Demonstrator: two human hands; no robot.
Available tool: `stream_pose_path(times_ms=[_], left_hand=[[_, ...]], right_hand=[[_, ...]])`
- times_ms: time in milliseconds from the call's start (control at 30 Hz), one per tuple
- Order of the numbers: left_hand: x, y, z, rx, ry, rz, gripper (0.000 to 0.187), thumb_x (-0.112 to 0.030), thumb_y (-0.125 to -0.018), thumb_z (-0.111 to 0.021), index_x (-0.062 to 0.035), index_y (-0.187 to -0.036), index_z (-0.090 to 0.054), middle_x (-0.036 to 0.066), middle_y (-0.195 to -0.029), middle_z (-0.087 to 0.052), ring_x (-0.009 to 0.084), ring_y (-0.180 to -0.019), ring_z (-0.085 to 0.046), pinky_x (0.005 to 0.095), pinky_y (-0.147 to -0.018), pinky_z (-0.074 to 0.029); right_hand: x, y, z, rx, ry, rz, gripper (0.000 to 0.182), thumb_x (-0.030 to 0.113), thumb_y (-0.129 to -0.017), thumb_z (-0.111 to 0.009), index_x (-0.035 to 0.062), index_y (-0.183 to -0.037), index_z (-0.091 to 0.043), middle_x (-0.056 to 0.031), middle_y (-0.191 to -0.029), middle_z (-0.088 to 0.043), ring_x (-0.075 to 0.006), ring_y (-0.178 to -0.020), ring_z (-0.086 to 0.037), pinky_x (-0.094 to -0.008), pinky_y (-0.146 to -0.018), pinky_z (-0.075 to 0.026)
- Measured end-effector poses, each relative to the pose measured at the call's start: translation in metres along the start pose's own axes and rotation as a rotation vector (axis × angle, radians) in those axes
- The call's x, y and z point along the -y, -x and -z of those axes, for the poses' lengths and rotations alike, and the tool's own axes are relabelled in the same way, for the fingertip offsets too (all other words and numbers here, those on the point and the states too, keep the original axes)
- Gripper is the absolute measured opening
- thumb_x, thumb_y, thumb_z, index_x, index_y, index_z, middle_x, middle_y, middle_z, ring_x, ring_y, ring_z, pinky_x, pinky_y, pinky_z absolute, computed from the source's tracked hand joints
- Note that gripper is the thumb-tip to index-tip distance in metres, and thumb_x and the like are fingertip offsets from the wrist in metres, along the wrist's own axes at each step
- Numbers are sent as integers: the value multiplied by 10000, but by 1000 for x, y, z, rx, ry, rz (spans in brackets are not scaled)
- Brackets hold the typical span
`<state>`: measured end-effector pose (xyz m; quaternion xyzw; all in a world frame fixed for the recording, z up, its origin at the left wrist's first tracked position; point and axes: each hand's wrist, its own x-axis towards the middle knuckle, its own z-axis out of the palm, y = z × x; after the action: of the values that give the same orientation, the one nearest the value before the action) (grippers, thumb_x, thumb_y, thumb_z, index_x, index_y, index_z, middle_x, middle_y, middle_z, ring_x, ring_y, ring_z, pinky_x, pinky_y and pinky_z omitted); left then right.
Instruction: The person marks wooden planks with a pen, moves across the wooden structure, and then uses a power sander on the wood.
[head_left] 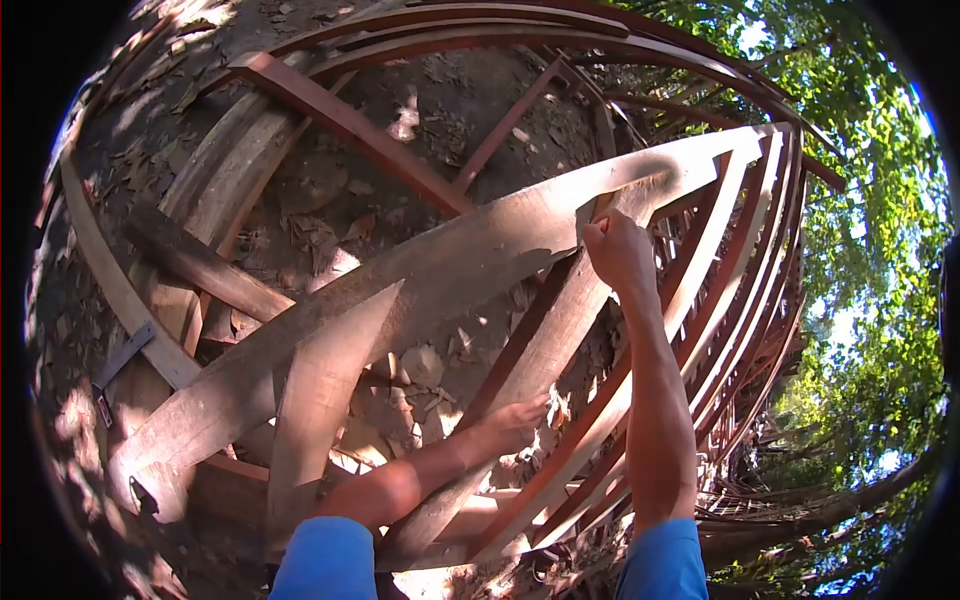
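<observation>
A wide curved plank [420,262] crosses the middle of the view, joined to upright timbers. My right hand [617,250] is closed in a fist by the joint near its upper right end, where it meets a slanting beam [540,350]. Whatever that fist holds, if anything, is hidden. Lower down, my left hand [515,425] reaches across the slanting beam with its fingers drawn together. Any object between those fingers is too small and blurred to name.
Curved wooden ribs [735,260] run down the right side. Reddish bars [360,130] cross behind the plank. A metal square [125,357] rests on timber at the left. Dry leaves and soil [330,200] cover the ground; green foliage [860,230] stands at the right.
</observation>
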<state>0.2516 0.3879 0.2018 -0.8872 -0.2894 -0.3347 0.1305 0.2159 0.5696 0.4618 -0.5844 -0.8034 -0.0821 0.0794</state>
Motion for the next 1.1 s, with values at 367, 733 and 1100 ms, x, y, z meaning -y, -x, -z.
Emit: stream_pose_path(times_ms=[367, 733, 1100], left_hand=[[5, -12, 35, 157, -23, -35, 254, -293, -842, -610, -82, -824, -752, 55, -961, -691, 253, -1156, -585, 421, -1208, -289], [-3, -26, 29, 207, -10, 3, 140, -264, -824, -634, -139, -838, -696, 31, -995, -654, 182, -1148, -588, 379, -1169, -352], [-1, -27, 31, 299, 23, 24, 115, -247, -825, -607, -141, -799, -642, 22, -921, -644, 219, -1145, -603, 397, -1167, -366]], right_hand=[[-126, 69, 40, -103, -506, -121, 313, 239, -867, -580, -22, -1010, -679, -174, -834, -711, -258, -810, -706, -372, -767, -531], [-185, -80, 18, -361, -714, 59, 334, 304, -860, -621, -23, -905, -666, -268, -853, -688, -417, -868, -697, -449, -797, -544], [-180, -111, 2, -336, -724, 69, 325, 316, -871, -651, -7, -905, -641, -238, -868, -701, -404, -861, -694, -461, -804, -546]])
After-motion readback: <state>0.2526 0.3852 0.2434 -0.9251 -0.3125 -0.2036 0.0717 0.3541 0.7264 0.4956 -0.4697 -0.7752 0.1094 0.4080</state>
